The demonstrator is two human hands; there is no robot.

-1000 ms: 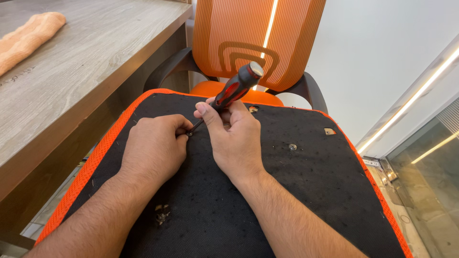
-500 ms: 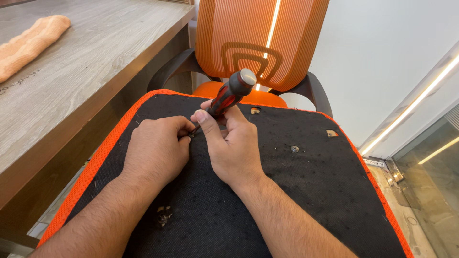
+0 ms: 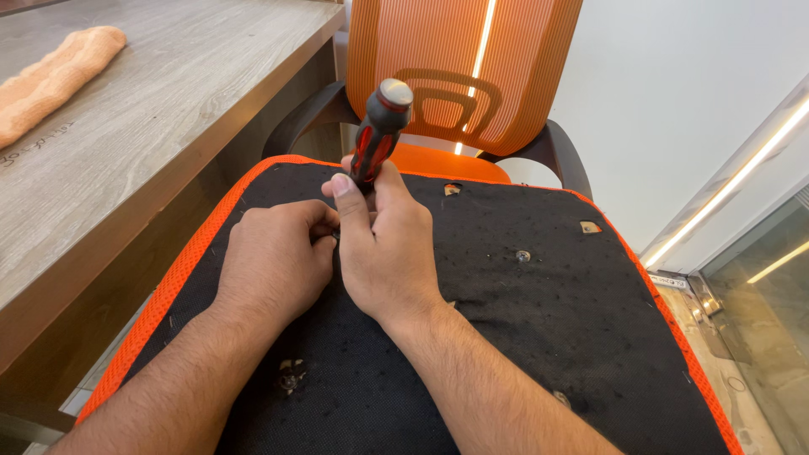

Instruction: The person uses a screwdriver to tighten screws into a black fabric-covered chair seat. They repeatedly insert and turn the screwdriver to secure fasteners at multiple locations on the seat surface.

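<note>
Compared with a second ago, the screwdriver (image 3: 381, 126) stands more upright: its handle leaned away to the right before, and now it rises almost straight above the right hand (image 3: 383, 244), so the tip seems to sit more squarely on its spot, and I judge the turning work is under way. The right hand is closed around the lower part of the handle, thumb up along it. The left hand (image 3: 278, 261) is curled shut just beside it, touching it, with the fingertips pinched near the place where the tip goes down; what it pinches is hidden. The screwdriver has a thick black handle with red stripes and a grey round cap on top; the shaft is covered by the hands. Under both hands lies the black seat underside (image 3: 506, 337) with orange mesh edge. A small screw (image 3: 523, 255) sits to the right of the right hand, a wooden tabletop (image 3: 152, 126) to the left of the left hand, and an orange chair back (image 3: 522, 76) beyond them
</note>
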